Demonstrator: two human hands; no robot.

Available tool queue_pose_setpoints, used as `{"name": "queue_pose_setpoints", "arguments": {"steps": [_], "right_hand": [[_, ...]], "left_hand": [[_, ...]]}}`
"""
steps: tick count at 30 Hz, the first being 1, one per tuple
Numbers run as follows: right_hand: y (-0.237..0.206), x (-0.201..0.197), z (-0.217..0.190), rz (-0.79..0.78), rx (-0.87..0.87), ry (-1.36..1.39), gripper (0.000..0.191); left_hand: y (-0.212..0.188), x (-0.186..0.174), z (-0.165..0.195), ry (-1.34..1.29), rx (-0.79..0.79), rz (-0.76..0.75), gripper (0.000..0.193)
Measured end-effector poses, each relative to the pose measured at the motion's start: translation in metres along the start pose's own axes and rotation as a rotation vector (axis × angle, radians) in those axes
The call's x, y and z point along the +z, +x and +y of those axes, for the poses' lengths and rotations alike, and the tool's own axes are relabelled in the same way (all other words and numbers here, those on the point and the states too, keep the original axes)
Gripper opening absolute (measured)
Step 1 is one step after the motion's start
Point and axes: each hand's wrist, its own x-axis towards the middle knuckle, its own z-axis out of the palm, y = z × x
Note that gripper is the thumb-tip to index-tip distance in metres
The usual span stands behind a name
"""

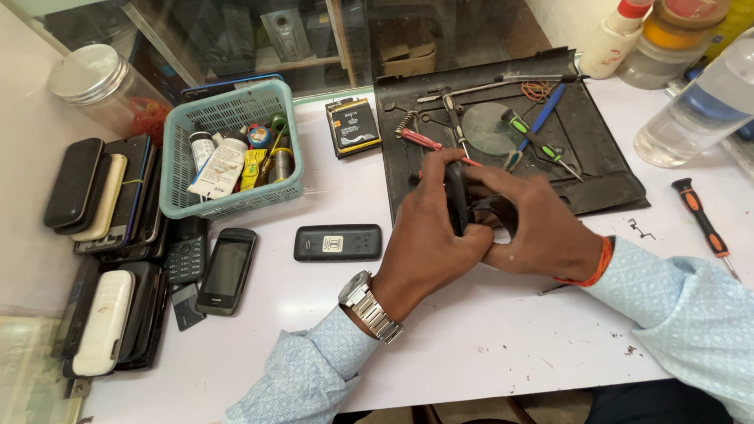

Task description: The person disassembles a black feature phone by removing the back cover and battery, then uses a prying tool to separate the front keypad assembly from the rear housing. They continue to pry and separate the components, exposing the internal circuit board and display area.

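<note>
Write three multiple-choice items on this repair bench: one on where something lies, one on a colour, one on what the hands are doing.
1. Where does the teal basket stand?
A. left of the black tray
B. on the black tray
C. right of the clear bottle

2. What colour is the handle of the screwdriver lying alone at the right of the table?
A. blue
B. orange and black
C. white

3. What do the two hands do?
A. rest flat on the table
B. both grip one dark device
C. each holds a screwdriver

Answers:
1 A, the basket sits well to the left of the black tray.
2 B, its grip shows orange with black bands.
3 B, the left hand and right hand close together round the dark device.
</note>
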Motion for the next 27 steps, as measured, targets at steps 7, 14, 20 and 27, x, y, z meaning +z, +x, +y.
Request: {"name": "queue_pose_setpoints", "arguments": {"steps": [7,14,20,27], "right_hand": [[-0.004,0.011,0.002,0.054,-0.078,-0.176,0.076],[-0.003,0.004,0.005,0.004,-0.026,-0.077,0.079],[-0.003,0.003,0.009,-0.053,-0.223,-0.124,0.084],[0.0,-0.005,0.009,-0.171,-0.007,-0.053,0.093]], "left_hand": [[-0.003,0.005,-0.001,0.131,0.02,0.051,0.073],[-0.001,0.001,0.001,0.089,-0.026,0.061,0.075],[-0.003,-0.002,0.002,0.093,-0.009,0.063,0.072],[-0.002,-0.003,-0.004,0.037,0.024,0.049,0.061]]}}
